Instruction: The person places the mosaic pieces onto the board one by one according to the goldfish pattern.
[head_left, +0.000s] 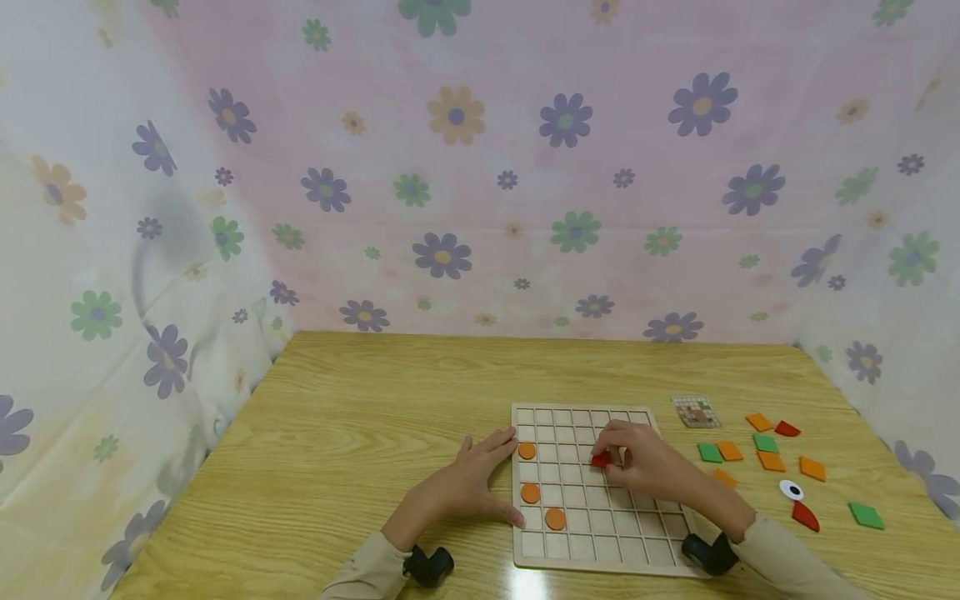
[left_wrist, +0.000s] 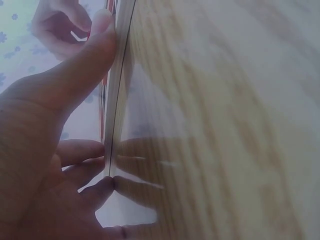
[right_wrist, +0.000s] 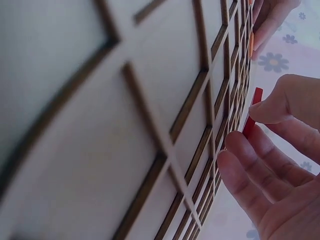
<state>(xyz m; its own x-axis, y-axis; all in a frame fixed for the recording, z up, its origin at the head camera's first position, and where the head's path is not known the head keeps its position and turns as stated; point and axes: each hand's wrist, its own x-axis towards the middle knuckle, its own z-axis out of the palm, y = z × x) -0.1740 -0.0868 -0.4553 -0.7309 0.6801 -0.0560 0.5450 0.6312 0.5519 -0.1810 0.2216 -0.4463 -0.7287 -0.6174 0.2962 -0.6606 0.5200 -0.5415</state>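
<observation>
A wooden grid board (head_left: pixel 600 547) with square cells lies on the table. On its left side are three round orange pieces: one near the top (head_left: pixel 527 451), another lower (head_left: pixel 530 493), the third (head_left: pixel 555 519) one column over. My left hand (head_left: pixel 463 487) rests along the left edge, fingers spread, thumb and fingertips touching the frame. Over the middle of the grid, my right hand (head_left: pixel 647 460) pinches a red piece (right_wrist: pixel 254 112) between thumb and fingers. The fingers partly hide that piece in the head view, so its full shape cannot be told there.
Right of the board lie a small printed picture card (head_left: pixel 696 412), several orange and green tiles (head_left: pixel 866 515), red quarter-round pieces (head_left: pixel 806 517) and a white eye piece (head_left: pixel 792 490). Flowered cloth (head_left: pixel 480 183) stands behind the table (head_left: pixel 360 400) and along its sides.
</observation>
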